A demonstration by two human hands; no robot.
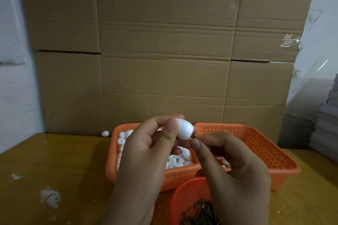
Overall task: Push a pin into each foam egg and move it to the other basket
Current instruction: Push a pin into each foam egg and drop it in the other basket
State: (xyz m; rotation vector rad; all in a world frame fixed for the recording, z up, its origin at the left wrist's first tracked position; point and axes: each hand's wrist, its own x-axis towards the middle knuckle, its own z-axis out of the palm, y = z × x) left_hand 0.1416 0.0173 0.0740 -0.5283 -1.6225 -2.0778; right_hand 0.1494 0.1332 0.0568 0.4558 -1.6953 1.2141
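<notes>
Foam egg (183, 129) sits raised above the two baskets, pinched between the left hand's (146, 153) thumb and fingers. Right hand (232, 166) pinches a dark pin (192, 136) at the egg's lower end. Below, the left orange basket (111, 157) holds many eggs; the right orange basket (274, 153) touches it, its far half bare. A small red tray (184, 193) of pins sits near the table's (54, 170) front edge.

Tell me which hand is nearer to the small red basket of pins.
The right hand. It hangs just above the small red basket, overlapping its right rim, pinching a pin. The left hand holds the foam egg further left.
</notes>
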